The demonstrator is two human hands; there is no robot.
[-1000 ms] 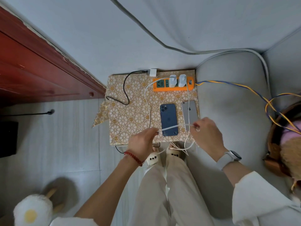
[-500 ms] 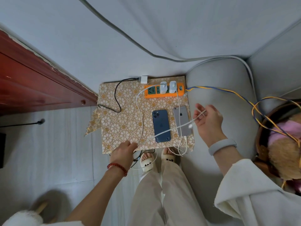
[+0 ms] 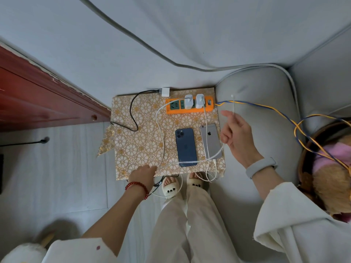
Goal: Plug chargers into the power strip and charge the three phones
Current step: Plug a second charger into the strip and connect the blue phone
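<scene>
Head view: right hand (image 3: 237, 133) pinching white cable (image 3: 233, 106) beside table edge (image 3: 221, 168), left hand (image 3: 143, 172) relaxed at near edge.

The right hand (image 3: 236, 134) has lifted the thin white charging cable (image 3: 233, 105) beside the orange plastic power strip (image 3: 190, 106); the left hand (image 3: 142, 172) let go.

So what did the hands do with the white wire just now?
The right hand lifted the thin white charging cable's free end up and rightward, off the phones. The left hand let go and dropped to the gold flowered cloth's near edge. The blue phone, silver phone and orange power strip stayed put.
</scene>
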